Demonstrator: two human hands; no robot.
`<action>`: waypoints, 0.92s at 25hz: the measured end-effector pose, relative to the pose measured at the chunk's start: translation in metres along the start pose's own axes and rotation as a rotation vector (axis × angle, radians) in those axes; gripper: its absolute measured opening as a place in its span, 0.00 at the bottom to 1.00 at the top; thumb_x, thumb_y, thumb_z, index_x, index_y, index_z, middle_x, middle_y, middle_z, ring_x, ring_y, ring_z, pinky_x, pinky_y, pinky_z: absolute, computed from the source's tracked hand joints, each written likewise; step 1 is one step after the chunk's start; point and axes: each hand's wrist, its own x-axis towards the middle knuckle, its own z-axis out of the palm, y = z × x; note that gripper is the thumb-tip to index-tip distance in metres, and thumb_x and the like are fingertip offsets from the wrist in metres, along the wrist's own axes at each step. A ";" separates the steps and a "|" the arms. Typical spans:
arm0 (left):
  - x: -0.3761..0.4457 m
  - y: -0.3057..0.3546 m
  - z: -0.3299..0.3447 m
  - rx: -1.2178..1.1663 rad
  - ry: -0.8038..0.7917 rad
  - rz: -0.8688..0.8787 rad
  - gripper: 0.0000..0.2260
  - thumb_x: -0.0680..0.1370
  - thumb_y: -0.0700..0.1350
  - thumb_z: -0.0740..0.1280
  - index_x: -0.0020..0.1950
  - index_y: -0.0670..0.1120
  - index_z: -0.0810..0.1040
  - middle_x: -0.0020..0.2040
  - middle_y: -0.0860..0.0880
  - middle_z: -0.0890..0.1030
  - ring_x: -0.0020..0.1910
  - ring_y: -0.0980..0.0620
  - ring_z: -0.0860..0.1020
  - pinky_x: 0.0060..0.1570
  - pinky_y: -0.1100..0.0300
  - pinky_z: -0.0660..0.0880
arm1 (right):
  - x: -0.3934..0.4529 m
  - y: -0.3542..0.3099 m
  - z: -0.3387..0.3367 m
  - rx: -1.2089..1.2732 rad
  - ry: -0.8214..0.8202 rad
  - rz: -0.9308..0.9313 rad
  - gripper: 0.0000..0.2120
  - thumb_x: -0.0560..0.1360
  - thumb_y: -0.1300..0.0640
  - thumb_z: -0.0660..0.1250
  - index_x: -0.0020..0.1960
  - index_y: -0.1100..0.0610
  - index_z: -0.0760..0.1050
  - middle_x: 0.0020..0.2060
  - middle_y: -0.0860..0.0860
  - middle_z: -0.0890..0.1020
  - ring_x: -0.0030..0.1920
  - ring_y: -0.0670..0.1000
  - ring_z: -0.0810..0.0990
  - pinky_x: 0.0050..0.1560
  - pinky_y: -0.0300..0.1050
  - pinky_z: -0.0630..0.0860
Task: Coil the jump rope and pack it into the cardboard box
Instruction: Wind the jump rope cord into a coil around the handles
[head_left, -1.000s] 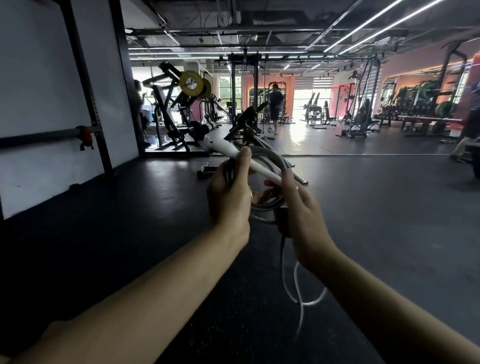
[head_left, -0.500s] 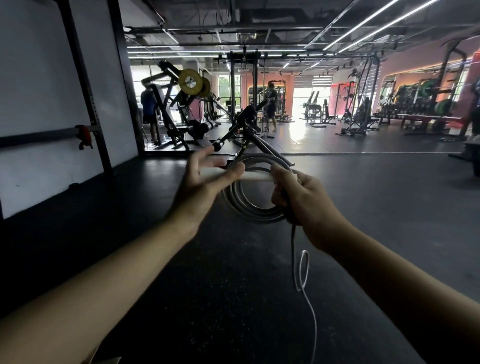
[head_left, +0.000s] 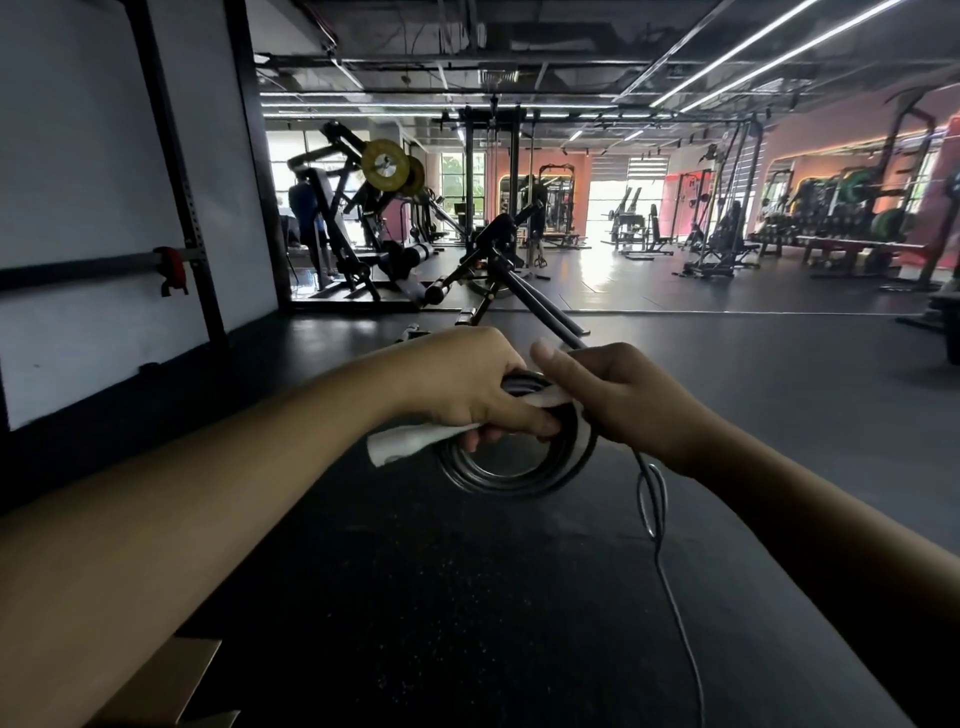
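Both forearms reach forward from the bottom corners and meet at chest height over the dark gym floor (head_left: 467, 597). The left hand (head_left: 462, 384) is turned palm down, knuckles up, its fingers curled over the top of the coiled jump rope (head_left: 514, 480) and round a white handle (head_left: 410, 441), whose pale end sticks out to the left below the wrist. The right hand (head_left: 618, 395) sits just beside it, thumb raised and pointing up and left, its fingers wrapped round the right side of the coil and the other end of the white handle. The coil hangs below and between the two hands as a dark ring of several turns. From under the right hand a loose tail of rope (head_left: 657, 519) drops down, makes a small loop, and runs on toward the lower edge. At the bottom left corner a brown flap of the cardboard box (head_left: 171, 680) shows, well apart from the rope. Weight machines (head_left: 363, 228) stand in the background.
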 end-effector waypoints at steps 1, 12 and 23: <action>-0.002 -0.003 0.000 0.010 0.011 0.015 0.17 0.74 0.57 0.74 0.51 0.44 0.83 0.32 0.48 0.84 0.30 0.51 0.84 0.35 0.59 0.80 | -0.003 0.003 -0.003 0.030 0.023 0.023 0.23 0.80 0.40 0.62 0.31 0.49 0.80 0.21 0.44 0.72 0.21 0.42 0.68 0.25 0.36 0.67; 0.008 0.002 0.031 -1.276 0.756 0.118 0.12 0.81 0.51 0.67 0.46 0.43 0.76 0.26 0.54 0.71 0.25 0.56 0.73 0.35 0.61 0.80 | -0.014 0.049 0.002 0.386 0.139 0.158 0.33 0.76 0.31 0.61 0.52 0.62 0.80 0.33 0.52 0.70 0.32 0.50 0.67 0.31 0.42 0.67; 0.031 0.017 0.085 -1.431 0.961 -0.183 0.16 0.80 0.56 0.68 0.36 0.49 0.82 0.34 0.55 0.85 0.41 0.52 0.83 0.53 0.49 0.79 | -0.019 0.020 0.059 0.725 0.382 0.155 0.08 0.80 0.53 0.66 0.49 0.56 0.81 0.25 0.48 0.76 0.23 0.46 0.69 0.23 0.39 0.64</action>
